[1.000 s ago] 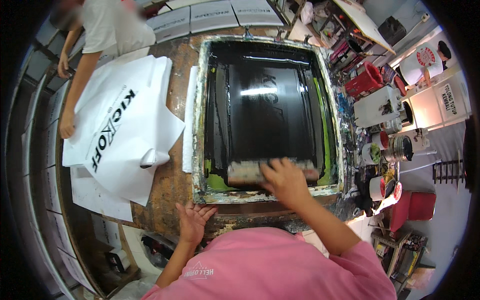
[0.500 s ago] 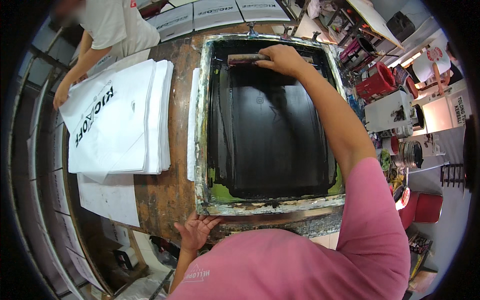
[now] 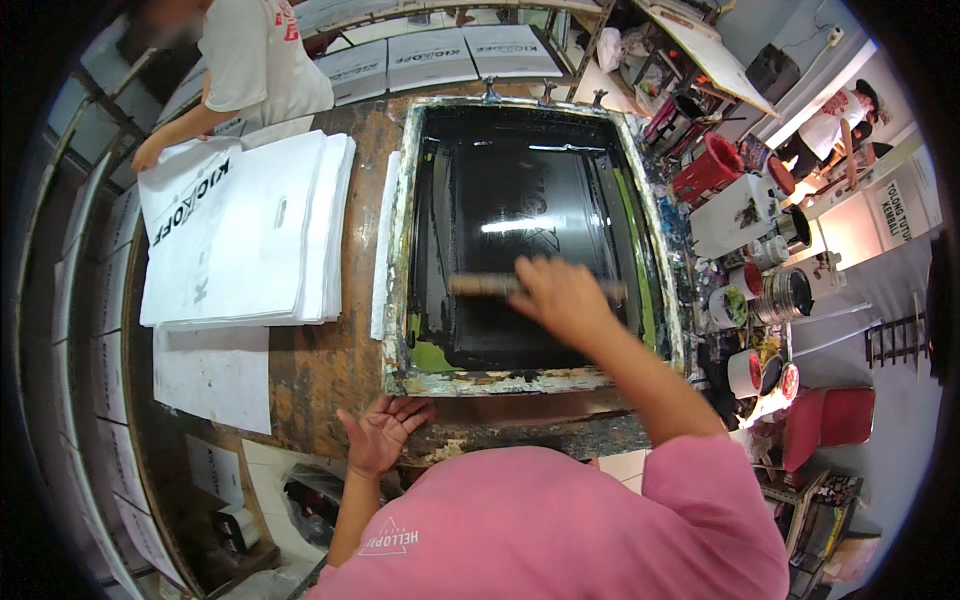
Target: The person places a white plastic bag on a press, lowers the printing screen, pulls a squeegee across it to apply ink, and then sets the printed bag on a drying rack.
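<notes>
A screen printing frame with a paint-crusted rim lies on the wooden table in front of me. Glossy black ink covers its mesh, with green strips showing along the sides. My right hand is closed round the wooden handle of a squeegee, which lies crosswise on the lower half of the mesh. Below the frame's near edge, my left hand is palm up with fingers spread and holds nothing. Its fingertips reach the frame's near rim; whether they touch it I cannot tell.
A stack of printed white sheets stands left of the frame. Behind it a co-worker's hand touches the top sheet. Metal clamps line the frame's far side. Ink cans and a red bucket crowd the right. Racks with prints run down the left.
My right hand has drawn the squeegee from the frame's far end toward me, past the middle. My left hand stays near the front rim. The co-worker's sheet lies flatter on the stack.
</notes>
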A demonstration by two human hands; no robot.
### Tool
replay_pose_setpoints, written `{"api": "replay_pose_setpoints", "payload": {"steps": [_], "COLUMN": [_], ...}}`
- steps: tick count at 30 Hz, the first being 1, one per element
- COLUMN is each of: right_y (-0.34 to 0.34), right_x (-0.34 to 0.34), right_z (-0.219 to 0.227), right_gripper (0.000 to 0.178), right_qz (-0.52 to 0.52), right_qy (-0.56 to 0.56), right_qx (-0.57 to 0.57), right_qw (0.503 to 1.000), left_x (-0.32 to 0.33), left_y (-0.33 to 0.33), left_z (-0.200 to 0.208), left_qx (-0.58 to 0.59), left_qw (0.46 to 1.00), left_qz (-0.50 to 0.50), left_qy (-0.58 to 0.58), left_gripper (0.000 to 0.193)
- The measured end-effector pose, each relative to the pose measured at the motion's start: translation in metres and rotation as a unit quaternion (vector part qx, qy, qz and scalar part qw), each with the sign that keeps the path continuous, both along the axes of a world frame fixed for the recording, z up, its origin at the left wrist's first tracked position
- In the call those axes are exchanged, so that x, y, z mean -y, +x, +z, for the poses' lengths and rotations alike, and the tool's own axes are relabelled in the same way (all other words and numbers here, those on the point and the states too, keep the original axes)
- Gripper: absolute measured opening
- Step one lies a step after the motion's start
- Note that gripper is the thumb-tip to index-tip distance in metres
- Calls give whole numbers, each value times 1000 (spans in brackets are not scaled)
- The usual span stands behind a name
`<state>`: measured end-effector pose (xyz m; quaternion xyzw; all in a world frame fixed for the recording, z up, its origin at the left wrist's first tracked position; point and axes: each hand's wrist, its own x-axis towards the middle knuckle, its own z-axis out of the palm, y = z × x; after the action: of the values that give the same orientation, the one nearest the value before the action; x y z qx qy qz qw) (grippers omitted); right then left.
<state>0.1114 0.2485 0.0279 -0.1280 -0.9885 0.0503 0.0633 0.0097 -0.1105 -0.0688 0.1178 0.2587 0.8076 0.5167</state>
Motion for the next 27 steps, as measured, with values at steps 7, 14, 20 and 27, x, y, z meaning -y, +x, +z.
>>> {"api": "replay_pose_setpoints", "payload": {"steps": [7,14,20,27], "right_y": [76,24,0,-20], "right_x": [67,24,2,-7], "right_z": [90,190,227,266], "right_gripper": [39,31,35,37], "right_qz": [-23,-43,-21,-33], "right_qy": [-15,160,168,111], "right_qx": [-50,-289,-329,-317], "right_qw": [998,943,929,941], "left_x": [-7,-92,-100,-125], "left_y": [-7,-28,-2,-5], "left_z": [20,149,35,72], "left_qx": [-10,-157,-836,-797], "left_qw": [995,968,199,389], "left_qz": [-17,69,93,113], "left_qy": [93,185,-503,-447], "left_gripper": [110,116,108,89]}}
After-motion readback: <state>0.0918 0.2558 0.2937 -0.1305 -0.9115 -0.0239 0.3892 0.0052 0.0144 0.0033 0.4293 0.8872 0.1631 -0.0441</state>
